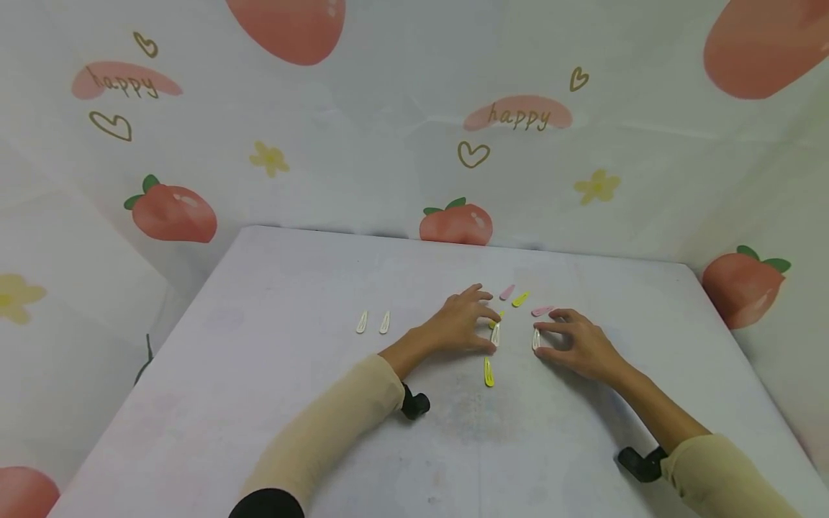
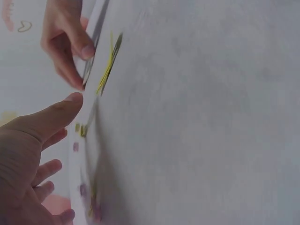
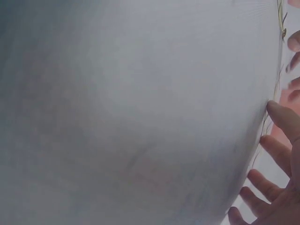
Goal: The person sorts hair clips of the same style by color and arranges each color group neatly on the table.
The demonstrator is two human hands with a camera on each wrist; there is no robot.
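Note:
Small snap hair clips lie on a white table. My left hand (image 1: 461,324) pinches a white hair clip (image 1: 495,334) lengthwise between thumb and index finger, other fingers spread. To its right, my right hand (image 1: 579,345) grips another white hair clip (image 1: 536,339) the same way, at the table surface. A yellow hair clip (image 1: 488,372) lies just in front of the left thumb. Partly hidden by the left fingertips is another yellow clip (image 1: 494,324). Behind the hands are a pink clip (image 1: 507,292), a yellow clip (image 1: 520,299) and a second pink clip (image 1: 542,311).
Two white clips (image 1: 373,323) lie side by side left of the left hand. The white table (image 1: 311,288) meets a printed cloth backdrop (image 1: 376,144) at its back edge. Black wrist straps with camera mounts (image 1: 416,404) sit on both forearms.

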